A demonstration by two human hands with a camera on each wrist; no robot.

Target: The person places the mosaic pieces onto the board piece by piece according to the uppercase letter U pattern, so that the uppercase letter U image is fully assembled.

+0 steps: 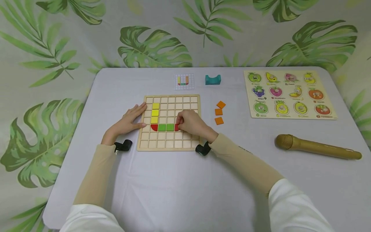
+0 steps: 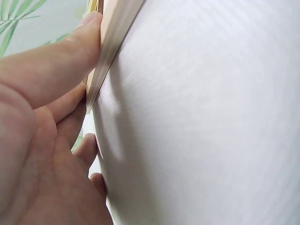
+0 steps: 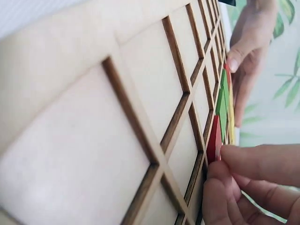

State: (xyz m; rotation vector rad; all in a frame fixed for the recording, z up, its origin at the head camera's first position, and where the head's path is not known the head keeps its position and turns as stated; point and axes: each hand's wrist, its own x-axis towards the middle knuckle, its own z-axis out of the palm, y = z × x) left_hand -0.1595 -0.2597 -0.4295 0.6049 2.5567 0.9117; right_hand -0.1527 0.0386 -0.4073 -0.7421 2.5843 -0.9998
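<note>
A wooden grid board (image 1: 168, 149) lies on the table. On it, yellow square tiles (image 1: 155, 112) form a column above a red rounded tile (image 1: 154, 127), with two green tiles (image 1: 166, 127) beside that. At the right end of this row my right hand (image 1: 191, 123) pinches a second red tile (image 3: 214, 139) between thumb and finger, right at its cell. My left hand (image 1: 127, 120) rests along the board's left edge, fingers spread and straight. In the left wrist view the thumb (image 2: 89, 42) touches the board's side.
Right of the board lie three orange square tiles (image 1: 218, 111). Behind it are a pattern card (image 1: 189, 86) and a teal notched block (image 1: 213, 80). A fruit puzzle board (image 1: 271, 114) stands at the back right, a brown microphone-shaped object (image 1: 318, 148) in front of it.
</note>
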